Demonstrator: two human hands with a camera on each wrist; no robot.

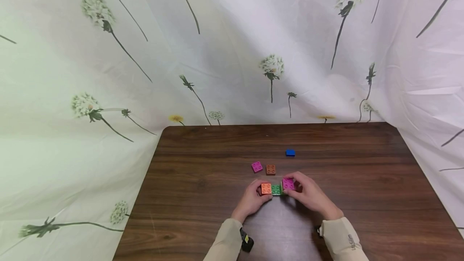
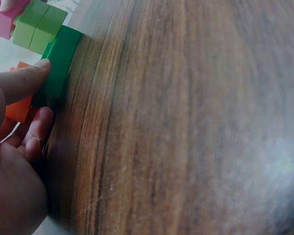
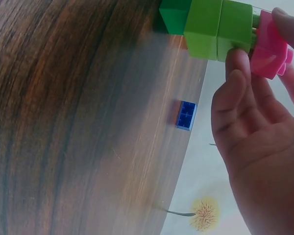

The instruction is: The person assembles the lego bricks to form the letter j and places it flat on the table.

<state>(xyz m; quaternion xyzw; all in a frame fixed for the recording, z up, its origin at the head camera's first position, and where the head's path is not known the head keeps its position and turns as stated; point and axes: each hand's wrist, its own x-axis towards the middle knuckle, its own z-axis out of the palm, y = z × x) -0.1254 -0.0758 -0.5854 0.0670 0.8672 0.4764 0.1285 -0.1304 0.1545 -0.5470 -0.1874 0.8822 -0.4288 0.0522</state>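
A dark green toy brick [image 1: 276, 189] lies low on the table, with an orange brick [image 1: 266, 188] on its left end. My left hand [image 1: 250, 199] grips this end, thumb tip against the dark green side in the left wrist view. Two light green bricks [image 3: 218, 30] are stacked on the right end. Above them, my right hand [image 1: 313, 196] pinches a pink brick [image 1: 288, 183] between thumb and fingers. In the right wrist view the pink brick is tilted, and light green studs show in the gap beneath it. One right fingertip touches the upper light green brick.
Beyond the hands lie a loose magenta brick [image 1: 257, 167] and a brown brick [image 1: 270, 169]. A blue brick [image 1: 290, 153] lies farther back, toward the far edge of the wooden table [image 1: 203, 152]. A flower-printed white cloth [image 1: 224, 71] hangs behind the table.
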